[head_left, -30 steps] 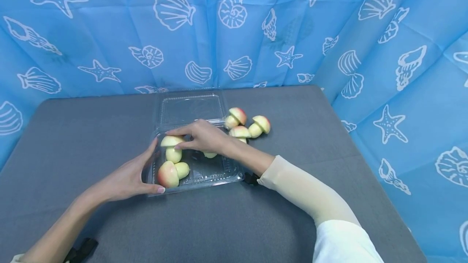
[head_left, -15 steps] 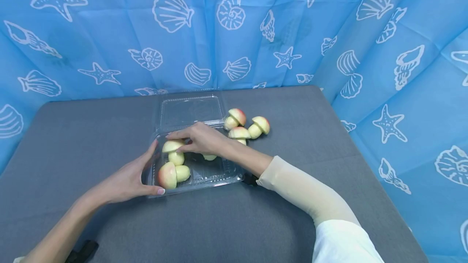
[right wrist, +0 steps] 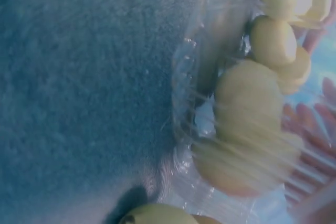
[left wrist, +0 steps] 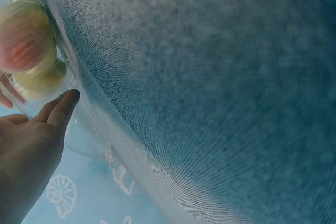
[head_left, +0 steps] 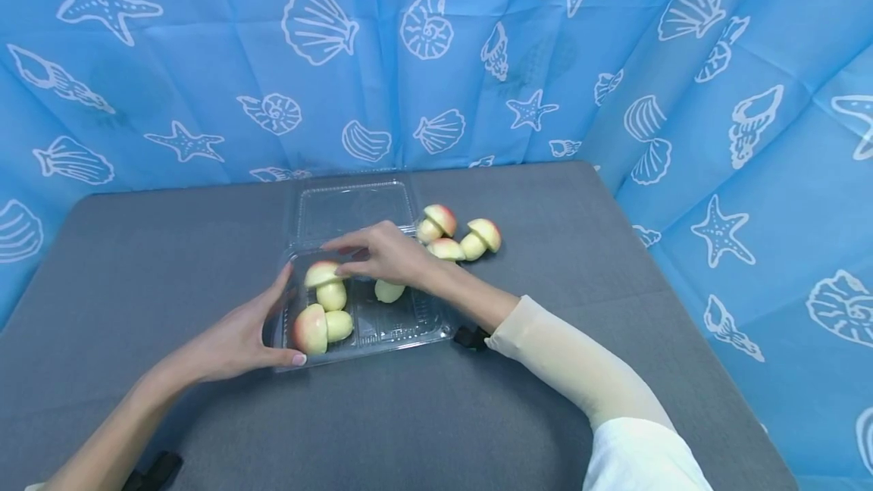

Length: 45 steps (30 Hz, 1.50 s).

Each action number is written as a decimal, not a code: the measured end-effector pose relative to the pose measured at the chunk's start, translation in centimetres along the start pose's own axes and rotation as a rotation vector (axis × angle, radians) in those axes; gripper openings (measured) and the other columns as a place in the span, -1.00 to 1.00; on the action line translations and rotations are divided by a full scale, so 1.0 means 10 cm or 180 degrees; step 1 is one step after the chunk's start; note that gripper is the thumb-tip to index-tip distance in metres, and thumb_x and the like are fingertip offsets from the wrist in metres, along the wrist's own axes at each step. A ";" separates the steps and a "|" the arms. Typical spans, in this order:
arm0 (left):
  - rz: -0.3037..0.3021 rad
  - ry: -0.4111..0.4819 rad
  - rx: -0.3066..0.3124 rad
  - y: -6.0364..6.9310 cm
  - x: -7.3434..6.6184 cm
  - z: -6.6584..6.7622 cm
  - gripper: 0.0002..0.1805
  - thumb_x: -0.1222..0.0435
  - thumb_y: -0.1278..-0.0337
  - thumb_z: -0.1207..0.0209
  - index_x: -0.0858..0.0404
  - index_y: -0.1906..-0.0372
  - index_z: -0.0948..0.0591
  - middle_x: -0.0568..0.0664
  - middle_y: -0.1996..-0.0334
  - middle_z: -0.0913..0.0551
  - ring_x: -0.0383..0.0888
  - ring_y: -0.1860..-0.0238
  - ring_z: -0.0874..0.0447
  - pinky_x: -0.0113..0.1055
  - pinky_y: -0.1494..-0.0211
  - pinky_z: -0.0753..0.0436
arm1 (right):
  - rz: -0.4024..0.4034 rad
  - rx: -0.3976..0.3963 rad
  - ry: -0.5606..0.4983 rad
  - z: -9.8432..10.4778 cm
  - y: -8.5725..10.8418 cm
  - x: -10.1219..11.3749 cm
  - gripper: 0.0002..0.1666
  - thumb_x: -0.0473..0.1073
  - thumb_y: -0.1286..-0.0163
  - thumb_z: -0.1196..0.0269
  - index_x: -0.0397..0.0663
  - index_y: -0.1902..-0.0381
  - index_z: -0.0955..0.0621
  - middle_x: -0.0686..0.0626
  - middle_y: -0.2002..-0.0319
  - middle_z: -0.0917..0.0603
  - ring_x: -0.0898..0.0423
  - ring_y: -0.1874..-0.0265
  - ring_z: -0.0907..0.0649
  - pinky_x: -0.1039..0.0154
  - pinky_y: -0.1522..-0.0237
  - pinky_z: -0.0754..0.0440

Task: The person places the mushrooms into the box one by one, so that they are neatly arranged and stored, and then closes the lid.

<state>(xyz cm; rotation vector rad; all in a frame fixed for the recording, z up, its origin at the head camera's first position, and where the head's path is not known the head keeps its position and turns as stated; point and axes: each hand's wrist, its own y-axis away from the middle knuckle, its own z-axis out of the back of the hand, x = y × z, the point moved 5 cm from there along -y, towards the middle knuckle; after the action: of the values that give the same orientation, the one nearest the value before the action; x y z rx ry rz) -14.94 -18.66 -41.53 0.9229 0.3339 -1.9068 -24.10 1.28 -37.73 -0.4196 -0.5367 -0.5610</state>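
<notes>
Head view: the person's right hand (head_left: 392,252) arches over the back-left mushroom (head_left: 326,285), which lies in the left part of a clear plastic container (head_left: 382,348). From where I'm standing, this mushroom is left of the right hand and just beneath its fingertips. Its cap faces the far side and its stem runs toward the wearer, slanting a little right. The right hand is nearer; its thumb sits right at the cap's edge, with the fingers apart from it above, and I can't tell whether the thumb touches. The left hand (head_left: 239,336) is spread in a wide C at the container's left side, fingertips along the outer wall and thumb at the near corner.

Close by, the front-left mushroom (head_left: 322,327) lies crosswise, cap left, stem right. Under the right forearm, the inner right mushroom (head_left: 389,292) is partly hidden. Three loose mushrooms (head_left: 481,238) lie on the tabletop (head_left: 436,415) beside the container's far right corner, past the right forearm, and the lid (head_left: 358,207) is folded back.

Compared with a second ago, the right fingers have come away from the cap they were around, the stem sits slightly farther right, and more of the inner right mushroom shows. The left hand keeps its place.
</notes>
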 end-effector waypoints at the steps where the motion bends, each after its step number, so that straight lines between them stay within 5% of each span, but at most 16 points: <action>1: -0.0001 0.0010 0.0001 0.00 0.00 0.00 0.46 -0.19 0.11 -0.45 0.21 -0.59 0.36 0.41 -0.52 0.03 0.38 -0.42 -0.17 0.33 -0.30 -0.31 | 0.0017 -0.0039 0.0004 0.02 0.01 0.00 -0.51 -0.03 -0.30 -0.41 0.02 -0.18 -0.67 0.06 -0.08 -0.71 0.21 0.02 -0.71 0.38 -0.01 -0.61; 12: 0.0013 0.0038 -0.0012 0.03 0.02 -0.01 0.46 -0.18 0.12 -0.46 0.21 -0.59 0.35 0.36 -0.54 0.08 0.36 -0.44 -0.15 0.33 -0.31 -0.28 | -0.0021 -0.0313 -0.0014 0.20 0.12 -0.09 -0.56 -0.06 -0.32 -0.40 0.02 -0.15 -0.69 0.10 -0.05 -0.73 0.29 0.05 -0.70 0.26 0.03 -0.64; 31: 0.0041 -0.0066 -0.0033 -0.01 0.00 0.02 0.49 -0.18 0.20 -0.49 0.22 -0.59 0.32 0.39 -0.52 -0.01 0.33 -0.42 -0.21 0.27 -0.33 -0.31 | -0.0036 -0.0917 -0.0624 0.53 0.50 -0.35 -0.59 -0.31 -0.30 -0.38 -0.23 -0.12 -0.67 -0.13 -0.02 -0.73 -0.05 0.08 -0.74 0.13 0.05 -0.70; 37: 0.0062 -0.0070 -0.0029 -0.01 0.01 0.01 0.49 -0.19 0.20 -0.49 0.19 -0.59 0.33 0.33 -0.55 0.05 0.32 -0.44 -0.17 0.26 -0.34 -0.30 | -0.0043 -0.1119 -0.0622 0.64 0.65 -0.39 -0.61 -0.42 -0.28 -0.35 -0.25 -0.09 -0.68 -0.22 0.00 -0.72 -0.15 0.12 -0.74 0.13 0.08 -0.71; 45: 0.0074 -0.0032 -0.0025 0.00 0.02 -0.02 0.50 -0.18 0.20 -0.49 0.19 -0.59 0.34 0.36 -0.53 0.01 0.33 -0.43 -0.19 0.24 -0.35 -0.30 | -0.0019 -0.1432 -0.0457 0.93 0.85 -0.24 -0.62 -0.62 -0.18 -0.30 -0.53 -0.01 -0.63 -0.40 0.04 -0.68 -0.32 0.21 -0.72 -0.03 0.14 -0.71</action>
<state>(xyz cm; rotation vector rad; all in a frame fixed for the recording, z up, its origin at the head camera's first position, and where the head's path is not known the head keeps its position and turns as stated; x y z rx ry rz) -14.94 -18.68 -41.81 0.9080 0.3232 -1.8869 -24.11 13.52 -33.78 -0.8906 -0.5481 -0.6616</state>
